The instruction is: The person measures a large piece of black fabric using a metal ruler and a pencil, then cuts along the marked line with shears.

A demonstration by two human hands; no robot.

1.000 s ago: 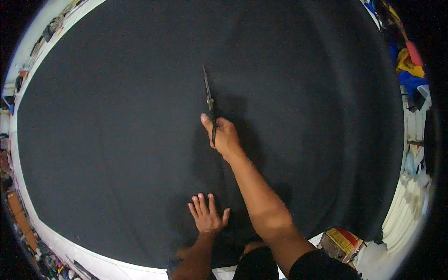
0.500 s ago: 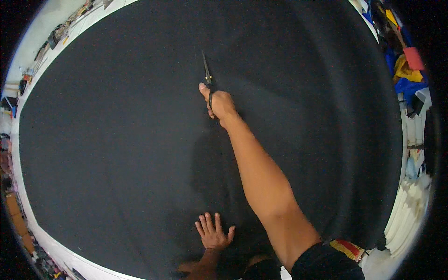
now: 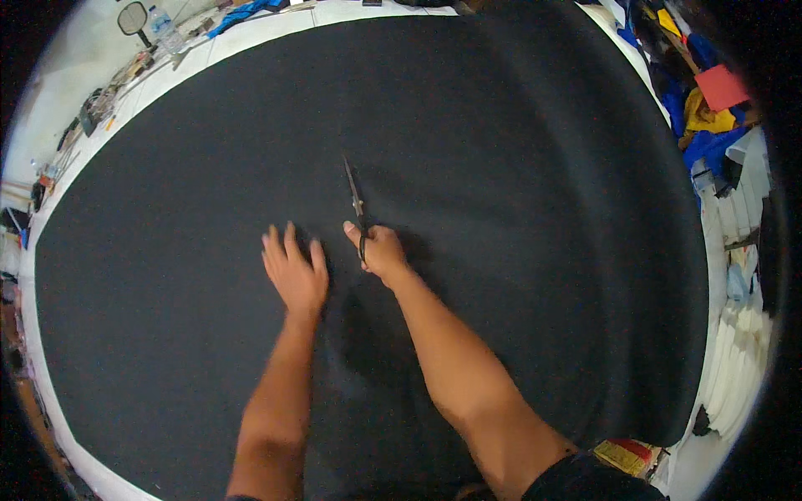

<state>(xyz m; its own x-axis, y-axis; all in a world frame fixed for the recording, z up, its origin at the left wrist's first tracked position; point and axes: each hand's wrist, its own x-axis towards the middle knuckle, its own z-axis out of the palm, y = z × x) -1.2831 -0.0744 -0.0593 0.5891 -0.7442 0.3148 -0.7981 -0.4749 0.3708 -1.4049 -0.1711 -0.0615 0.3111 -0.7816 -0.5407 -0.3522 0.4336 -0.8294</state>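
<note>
A large black fabric sheet (image 3: 184,275) spreads over nearly the whole view. My right hand (image 3: 380,253) is closed around the black handles of a pair of scissors (image 3: 356,196), over the middle of the fabric. The blades point away from me, close together or nearly so. To the left of it, my left hand (image 3: 295,271) has its fingers spread, palm down, and holds nothing. Whether its palm presses on the cloth or hovers just above is hard to tell.
White floor (image 3: 200,58) rims the fabric. Along the far left lie a clear bottle (image 3: 164,27), a racket-shaped thing (image 3: 134,20) and small clutter. At right are blue and yellow cloths (image 3: 710,125), a red square piece (image 3: 722,87) and stacked cream material (image 3: 735,359).
My left hand has moved from the near edge forward and left, beside the right hand. In the picture, the scissors and right hand sit lower, while more of the far floor shows.
</note>
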